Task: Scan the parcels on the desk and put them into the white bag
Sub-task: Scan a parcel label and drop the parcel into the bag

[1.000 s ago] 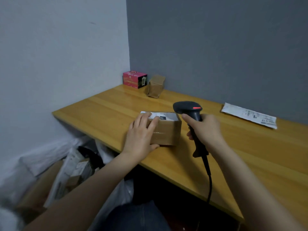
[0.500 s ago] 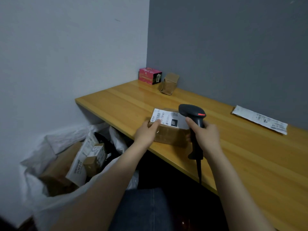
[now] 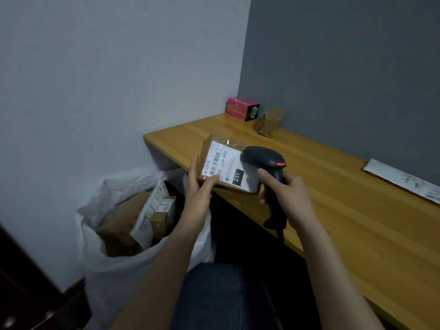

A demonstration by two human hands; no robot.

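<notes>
Your left hand (image 3: 197, 184) grips the left edge of the small brown taped cardboard parcel (image 3: 228, 167), tilted label-up at the wooden surface's (image 3: 357, 210) near edge, while your right hand (image 3: 285, 194) wraps round the black handheld scanner (image 3: 264, 160); the parcel looks light and stiff with slick tape, so hold it by opposite sides.

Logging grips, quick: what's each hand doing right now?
Left hand: holds the parcel.
Right hand: grips the scanner.
</notes>
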